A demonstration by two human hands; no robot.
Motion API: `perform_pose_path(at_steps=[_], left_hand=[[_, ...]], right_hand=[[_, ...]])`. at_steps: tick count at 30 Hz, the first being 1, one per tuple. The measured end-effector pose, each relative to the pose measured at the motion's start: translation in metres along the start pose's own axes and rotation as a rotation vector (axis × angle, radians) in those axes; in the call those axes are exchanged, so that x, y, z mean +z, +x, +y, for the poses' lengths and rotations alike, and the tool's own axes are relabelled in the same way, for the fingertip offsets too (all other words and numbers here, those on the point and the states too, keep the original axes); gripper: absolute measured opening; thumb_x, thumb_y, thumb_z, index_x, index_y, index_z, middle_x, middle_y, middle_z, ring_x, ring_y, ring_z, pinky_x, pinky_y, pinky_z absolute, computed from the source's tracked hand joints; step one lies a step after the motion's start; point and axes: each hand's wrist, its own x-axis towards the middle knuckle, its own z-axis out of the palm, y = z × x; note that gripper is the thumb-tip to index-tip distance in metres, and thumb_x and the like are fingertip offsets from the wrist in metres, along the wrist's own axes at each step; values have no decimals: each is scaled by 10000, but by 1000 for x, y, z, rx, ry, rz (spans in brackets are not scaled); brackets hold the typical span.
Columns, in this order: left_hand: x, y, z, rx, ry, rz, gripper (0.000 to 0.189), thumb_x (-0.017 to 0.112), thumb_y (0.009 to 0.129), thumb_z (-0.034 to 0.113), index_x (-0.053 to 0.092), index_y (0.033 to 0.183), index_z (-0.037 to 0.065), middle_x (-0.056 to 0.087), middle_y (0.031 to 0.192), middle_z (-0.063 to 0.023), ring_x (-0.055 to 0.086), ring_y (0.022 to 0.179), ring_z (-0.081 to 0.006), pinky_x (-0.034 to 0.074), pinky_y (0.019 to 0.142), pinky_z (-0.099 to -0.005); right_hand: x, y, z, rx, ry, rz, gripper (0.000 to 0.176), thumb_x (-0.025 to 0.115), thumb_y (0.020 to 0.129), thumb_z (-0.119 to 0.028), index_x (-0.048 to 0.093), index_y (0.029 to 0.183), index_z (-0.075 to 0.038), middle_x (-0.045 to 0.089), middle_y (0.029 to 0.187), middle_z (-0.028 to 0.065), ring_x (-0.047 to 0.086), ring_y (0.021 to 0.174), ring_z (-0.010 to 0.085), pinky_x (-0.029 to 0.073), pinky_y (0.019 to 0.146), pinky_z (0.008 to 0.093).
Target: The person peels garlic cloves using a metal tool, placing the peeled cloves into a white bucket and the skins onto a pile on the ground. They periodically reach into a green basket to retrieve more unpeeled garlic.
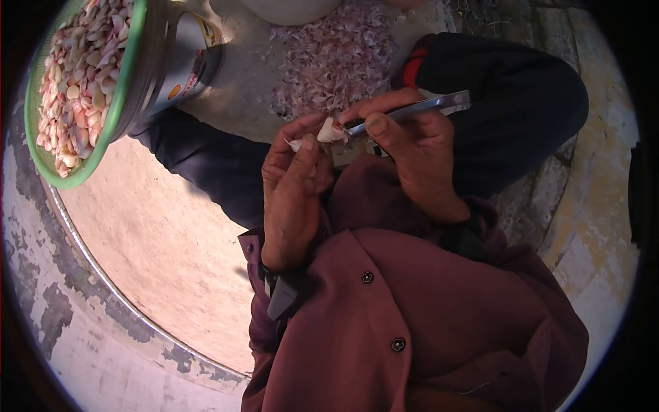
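Between my two hands is a pale garlic clove with some pinkish skin at its right end. My left hand is closed, its thumb and fingers pinching garlic, with a small white tip showing beside the thumb. In my right hand a flat metal blade is gripped between thumb and fingers. Its lower left end touches or nearly touches the clove's skin. The lower fingers of both hands are partly hidden.
A green-rimmed basket full of garlic cloves stands at the upper left, above a printed bucket. Purple-white garlic skins lie heaped beyond my hands. A pale rounded container sits at the top edge. My dark-trousered legs flank the hands.
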Motion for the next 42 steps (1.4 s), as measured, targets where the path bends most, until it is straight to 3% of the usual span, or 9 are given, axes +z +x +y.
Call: perform_pose_path(at_steps=[7, 20, 23, 28, 31, 34, 36, 41, 42], left_hand=[[14, -2, -2, 72, 131, 131, 241, 590, 950, 146, 577, 1170, 47, 526, 727, 50, 346, 576, 6, 262, 498, -165], [6, 0, 7, -30, 139, 34, 196, 542, 977, 199, 575, 1058, 23, 551, 790, 17, 379, 582, -1, 308, 515, -161], [8, 3, 6, -60, 212, 26, 204, 557, 972, 221, 609, 1031, 33, 525, 745, 61, 346, 573, 16, 264, 501, -158], [10, 18, 8, -53, 66, 247, 258, 526, 988, 283, 603, 987, 36, 517, 716, 29, 365, 559, -18, 276, 500, -178], [24, 26, 39, 103, 110, 138, 319, 521, 986, 334, 590, 999, 22, 511, 701, -1, 338, 526, -31, 258, 493, -181], [52, 49, 86, 373, 216, -12, 385, 507, 985, 383, 578, 1037, 8, 484, 683, -19, 295, 504, -31, 227, 477, -187], [80, 70, 120, 514, 236, -106, 400, 491, 990, 388, 572, 1078, 6, 458, 677, -6, 294, 505, -35, 226, 475, -190], [128, 148, 173, 918, 964, -117, 286, 496, 999, 236, 507, 1166, 5, 589, 806, -41, 320, 546, -24, 250, 500, -182], [134, 154, 172, 927, 820, -137, 218, 494, 994, 191, 470, 1117, 13, 623, 843, -80, 321, 533, -33, 258, 491, -193]], right_hand=[[-2, -2, -2, 69, 8, -47, 147, 641, 913, -135, 608, 961, -1, 680, 943, 138, 639, 869, 143, 495, 769, 253], [-11, -1, 2, 224, 13, -213, 132, 631, 913, -112, 599, 956, 8, 661, 926, 119, 629, 911, 176, 482, 856, 307], [-12, 0, 3, 252, 134, -273, 139, 627, 923, -114, 624, 951, 22, 674, 936, 99, 634, 901, 148, 497, 808, 268], [-7, -4, -19, 481, 319, -488, 160, 664, 890, -140, 600, 909, 5, 664, 886, 127, 653, 855, 213, 510, 802, 332], [-18, 1, -18, 528, 320, -585, 178, 682, 879, -178, 608, 883, -16, 666, 885, 126, 655, 865, 213, 512, 793, 334], [-33, 14, 3, 412, 216, -363, 183, 679, 878, -178, 617, 893, -7, 671, 901, 121, 647, 874, 198, 505, 800, 324], [-42, 16, 25, 310, -714, -204, 197, 659, 892, -177, 624, 945, 9, 671, 910, 100, 627, 888, 168, 494, 810, 310], [-50, 13, 48, 177, -475, -81, 189, 631, 914, -136, 622, 1018, 21, 653, 955, 41, 607, 880, 136, 484, 805, 274], [-52, 13, 48, 268, -425, -82, 178, 625, 918, -129, 620, 1020, 16, 650, 961, 39, 611, 867, 126, 489, 787, 266]])
